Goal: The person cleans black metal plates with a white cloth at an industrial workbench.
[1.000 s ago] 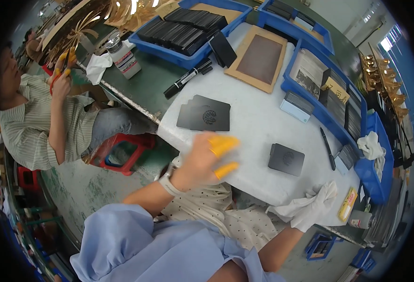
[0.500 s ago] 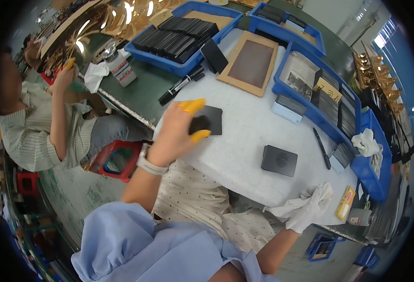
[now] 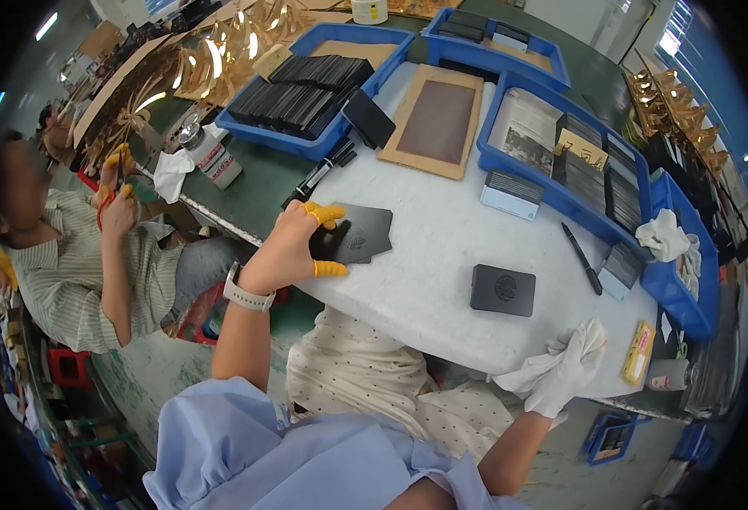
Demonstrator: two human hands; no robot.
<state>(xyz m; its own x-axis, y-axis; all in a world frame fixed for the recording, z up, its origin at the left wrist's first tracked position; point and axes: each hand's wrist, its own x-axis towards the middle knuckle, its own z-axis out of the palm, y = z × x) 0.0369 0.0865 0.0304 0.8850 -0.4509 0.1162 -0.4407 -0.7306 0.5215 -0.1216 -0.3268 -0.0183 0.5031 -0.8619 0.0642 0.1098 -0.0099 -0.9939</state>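
Note:
My left hand (image 3: 296, 242), with yellow finger cots, is over the left side of the table. Its thumb and fingers are spread around the left end of some thin dark grey plates (image 3: 369, 228), which lie slightly askew on each other. A faint round mark shows on the top one. At the front right, my right hand (image 3: 551, 393) wears a white glove and is closed on a crumpled white cloth (image 3: 574, 353). Between the hands sits a neat stack of black plates (image 3: 503, 291), with a round emblem on its top.
Blue trays (image 3: 486, 151) of dark plates line the back and right. A framed brown panel (image 3: 435, 119), black markers (image 3: 314, 177), a black pen (image 3: 581, 258) and a yellow packet (image 3: 638, 351) lie on the white table. A co-worker (image 3: 68, 263) sits at left.
My left hand has shifted slightly left and down, uncovering more of the dark plates, which now show offset edges. My right hand still grips the cloth. The co-worker's hands have come together.

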